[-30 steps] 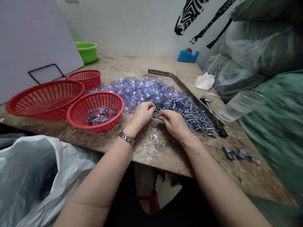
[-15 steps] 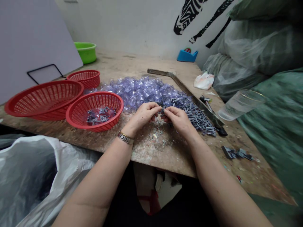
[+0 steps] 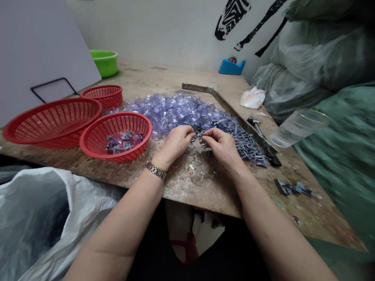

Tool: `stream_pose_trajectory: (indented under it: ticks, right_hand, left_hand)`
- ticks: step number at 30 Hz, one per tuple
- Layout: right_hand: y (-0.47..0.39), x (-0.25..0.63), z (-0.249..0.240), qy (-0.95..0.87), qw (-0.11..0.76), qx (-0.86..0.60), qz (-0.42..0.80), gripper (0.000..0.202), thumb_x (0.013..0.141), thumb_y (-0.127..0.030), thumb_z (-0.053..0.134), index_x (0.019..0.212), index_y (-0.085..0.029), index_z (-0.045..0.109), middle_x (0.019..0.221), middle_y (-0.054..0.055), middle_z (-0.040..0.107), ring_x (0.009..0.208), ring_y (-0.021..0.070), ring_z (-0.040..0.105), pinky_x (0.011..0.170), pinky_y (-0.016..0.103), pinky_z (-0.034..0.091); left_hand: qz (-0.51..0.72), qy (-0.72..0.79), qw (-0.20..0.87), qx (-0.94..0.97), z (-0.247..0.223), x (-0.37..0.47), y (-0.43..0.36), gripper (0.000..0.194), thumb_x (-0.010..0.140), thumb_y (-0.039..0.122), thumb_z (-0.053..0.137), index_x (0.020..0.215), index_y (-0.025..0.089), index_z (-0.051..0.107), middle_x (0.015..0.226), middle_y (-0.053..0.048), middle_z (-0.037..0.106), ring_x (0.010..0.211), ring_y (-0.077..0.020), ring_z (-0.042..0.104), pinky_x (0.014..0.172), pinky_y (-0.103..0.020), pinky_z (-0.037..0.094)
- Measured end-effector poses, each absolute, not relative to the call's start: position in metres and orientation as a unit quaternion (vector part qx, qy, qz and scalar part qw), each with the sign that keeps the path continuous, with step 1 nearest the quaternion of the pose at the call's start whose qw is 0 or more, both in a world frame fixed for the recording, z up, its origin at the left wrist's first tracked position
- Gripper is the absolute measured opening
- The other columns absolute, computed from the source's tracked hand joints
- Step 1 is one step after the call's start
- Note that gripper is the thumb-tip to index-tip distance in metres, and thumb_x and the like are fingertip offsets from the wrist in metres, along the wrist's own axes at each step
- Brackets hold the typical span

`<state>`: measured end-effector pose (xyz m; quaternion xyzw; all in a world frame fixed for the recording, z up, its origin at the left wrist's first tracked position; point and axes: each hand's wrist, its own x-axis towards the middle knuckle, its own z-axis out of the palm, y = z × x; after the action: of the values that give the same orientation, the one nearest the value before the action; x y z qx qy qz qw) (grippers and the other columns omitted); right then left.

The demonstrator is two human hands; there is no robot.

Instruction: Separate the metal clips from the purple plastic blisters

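My left hand [image 3: 178,141], with a watch [image 3: 156,169] at its wrist, is closed in a pinch. A small dark grey plastic part [image 3: 194,136] shows at its fingertips. A short gap away, my right hand [image 3: 221,145] has thumb and forefinger pressed together; what they hold, if anything, is too small to make out. Just behind and right of my hands lies a heap of dark grey plastic sticks [image 3: 249,146]. Behind them spreads a pile of clear, purplish plastic pieces [image 3: 172,111]. Small scraps [image 3: 193,166] are scattered on the table below my hands.
Red baskets [image 3: 84,142] stand at left, one holding grey parts. A bent metal bar [image 3: 228,107] borders the pile. At right are a tilted clear cup [image 3: 297,128], a hammer-like tool [image 3: 258,127] and grey pieces [image 3: 293,188]. A white sack [image 3: 84,195] hangs below the table's left edge.
My hands were together at the fingertips and have moved slightly apart. The camera view has shifted a little. The baskets and piles look the same.
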<state>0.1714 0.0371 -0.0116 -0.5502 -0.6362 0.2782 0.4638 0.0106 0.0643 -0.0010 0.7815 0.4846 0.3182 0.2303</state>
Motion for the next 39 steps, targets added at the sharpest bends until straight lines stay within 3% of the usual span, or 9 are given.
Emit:
stream_pose_trajectory:
  ticks: [3,7,11,22,26,30,39]
  right_hand:
    - [0.039,0.174,-0.013,-0.640,0.467,-0.552,0.260,0.010,0.073,-0.029,0.058,0.072,-0.020,0.060,0.065,-0.002,0.059,0.064,0.0140,0.052,0.063,0.028,0.039]
    - [0.038,0.174,-0.012,-0.645,0.466,-0.550,0.253,0.009,0.073,-0.028,0.058,0.070,-0.019,0.059,0.064,-0.002,0.058,0.063,0.0135,0.050,0.063,0.028,0.037]
    - [0.037,0.173,-0.011,-0.646,0.466,-0.549,0.254,0.009,0.073,-0.028,0.058,0.071,-0.019,0.059,0.064,-0.002,0.057,0.062,0.0131,0.049,0.063,0.028,0.037]
    - [0.037,0.173,-0.010,-0.645,0.463,-0.557,0.244,0.011,0.073,-0.030,0.058,0.070,-0.019,0.058,0.065,-0.001,0.058,0.064,0.0138,0.050,0.065,0.029,0.038]
    - [0.037,0.173,-0.009,-0.641,0.469,-0.558,0.241,0.012,0.074,-0.031,0.058,0.072,-0.019,0.058,0.066,-0.001,0.059,0.064,0.0138,0.050,0.065,0.029,0.038]
    - [0.036,0.173,-0.009,-0.640,0.469,-0.558,0.242,0.011,0.073,-0.030,0.058,0.072,-0.019,0.059,0.065,-0.002,0.057,0.063,0.0136,0.049,0.064,0.028,0.037]
    - [0.036,0.173,-0.010,-0.652,0.458,-0.558,0.233,0.011,0.075,-0.030,0.057,0.072,-0.019,0.059,0.064,-0.002,0.058,0.062,0.0134,0.050,0.063,0.028,0.036]
  left_hand:
    - [0.253,0.486,0.135,0.826,-0.004,0.007,0.064,0.021,0.087,0.015,0.047,0.089,0.015,0.068,0.090,-0.007,0.062,0.086,-0.0170,0.056,0.080,-0.028,0.042]
    - [0.146,0.481,0.069,0.862,-0.005,0.005,0.056,0.028,0.088,0.012,0.041,0.096,0.015,0.068,0.099,-0.010,0.057,0.088,-0.0190,0.055,0.077,-0.030,0.044]
    - [0.113,0.479,0.030,0.870,-0.005,0.005,0.050,0.030,0.089,0.011,0.038,0.099,0.015,0.066,0.103,-0.012,0.054,0.091,-0.0208,0.055,0.076,-0.031,0.044]
    - [0.122,0.441,0.105,0.883,-0.003,0.000,0.060,0.020,0.085,0.015,0.048,0.090,0.014,0.067,0.094,-0.008,0.063,0.087,-0.0186,0.058,0.079,-0.029,0.043]
    - [0.171,0.441,0.159,0.867,-0.004,0.000,0.065,0.019,0.087,0.025,0.051,0.084,0.015,0.067,0.083,-0.006,0.064,0.078,-0.0172,0.057,0.074,-0.029,0.044]
    - [0.211,0.510,0.109,0.827,-0.002,0.000,0.063,0.020,0.088,0.020,0.048,0.091,0.015,0.067,0.094,-0.008,0.062,0.088,-0.0186,0.057,0.080,-0.029,0.044]
    - [0.143,0.571,0.050,0.807,-0.004,-0.004,0.058,0.031,0.089,0.012,0.039,0.107,0.016,0.064,0.104,-0.012,0.056,0.094,-0.0214,0.058,0.082,-0.032,0.046]
